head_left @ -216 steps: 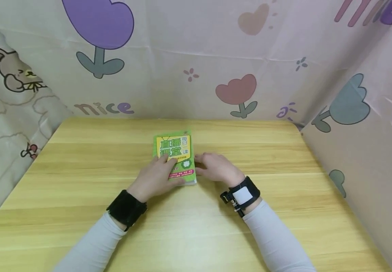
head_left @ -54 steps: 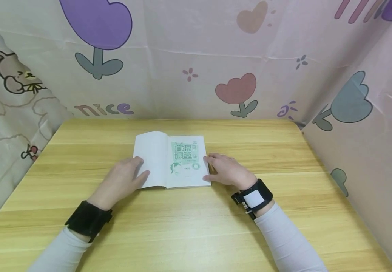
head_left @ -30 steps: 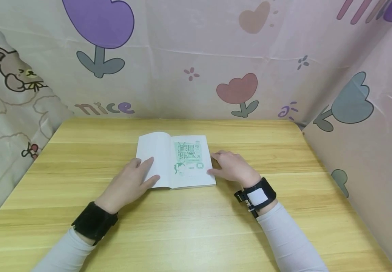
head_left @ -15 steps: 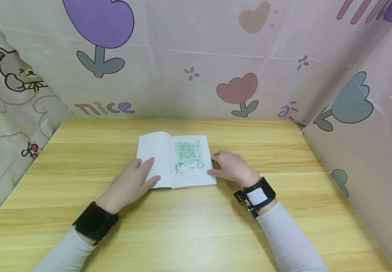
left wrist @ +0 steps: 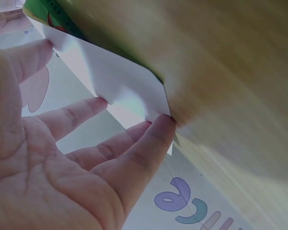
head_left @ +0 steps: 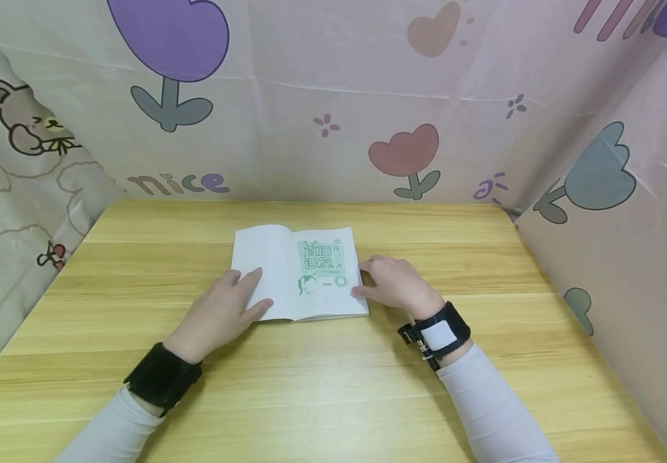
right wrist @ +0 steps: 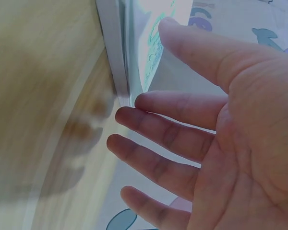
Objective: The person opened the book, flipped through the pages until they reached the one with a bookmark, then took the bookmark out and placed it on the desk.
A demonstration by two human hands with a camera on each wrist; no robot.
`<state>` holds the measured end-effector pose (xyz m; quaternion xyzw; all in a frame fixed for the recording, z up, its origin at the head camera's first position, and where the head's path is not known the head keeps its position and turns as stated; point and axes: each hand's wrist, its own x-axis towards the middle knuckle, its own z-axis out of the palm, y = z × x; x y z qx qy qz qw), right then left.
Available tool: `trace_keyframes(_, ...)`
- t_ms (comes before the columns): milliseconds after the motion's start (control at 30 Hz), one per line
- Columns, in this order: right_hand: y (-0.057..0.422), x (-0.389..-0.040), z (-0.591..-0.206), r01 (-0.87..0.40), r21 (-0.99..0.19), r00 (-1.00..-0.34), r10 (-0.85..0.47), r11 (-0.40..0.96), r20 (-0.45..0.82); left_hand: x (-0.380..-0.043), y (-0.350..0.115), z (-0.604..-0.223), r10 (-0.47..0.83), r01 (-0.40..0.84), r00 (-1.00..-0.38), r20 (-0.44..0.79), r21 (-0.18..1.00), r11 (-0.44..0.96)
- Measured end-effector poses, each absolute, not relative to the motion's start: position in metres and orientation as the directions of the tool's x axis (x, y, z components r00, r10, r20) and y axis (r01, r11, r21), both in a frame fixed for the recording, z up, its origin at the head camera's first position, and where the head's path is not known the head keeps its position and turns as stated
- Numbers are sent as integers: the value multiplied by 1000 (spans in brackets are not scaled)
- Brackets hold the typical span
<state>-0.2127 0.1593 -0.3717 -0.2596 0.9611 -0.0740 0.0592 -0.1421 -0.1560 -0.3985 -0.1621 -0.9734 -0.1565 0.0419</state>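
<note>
A small paperback book [head_left: 277, 273] lies open on the table. Its left side is blank white, and its right page [head_left: 322, 276] bears a green printed title. Straight fingers of my left hand [head_left: 218, 315] rest on the blank side, holding it down; the left wrist view shows fingertips on the white inner face [left wrist: 125, 81], with a bit of green cover [left wrist: 53, 19] behind. At the right edge, the thumb of my right hand [head_left: 397, 283] touches the title page, its other fingers extended beside the edge. That page is slightly raised from the pages below.
The wood-grain table [head_left: 322, 399] carries the book near its middle. Cloth curtains [head_left: 287, 148] with printed flowers and a bear stand along the back and both sides. Both wrists wear black bands [head_left: 162, 379].
The closed green book has been opened, its front turned over to the left. It then slid a little right. In the last half second, the title page has lifted slightly at its right edge.
</note>
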Motion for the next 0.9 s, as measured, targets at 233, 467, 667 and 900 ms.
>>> trace_keyframes(233,157,-214,-372,-490,-180,-863,-504,853,-39,-143,-158,-399,294,322,-946,137,286,902)
trace_keyframes(467,154,-216,-372,-457,-284,-884,-465,843,43,-142,-157,-397,281,309,-950,136,274,911)
trace_keyframes(667,151,-217,-374,-416,-404,-907,-405,815,116,-143,-157,-397,285,323,-943,170,271,907)
trace_keyframes(900,150,-217,-376,-395,-464,-918,-363,793,159,-145,-158,-399,302,347,-933,196,277,896)
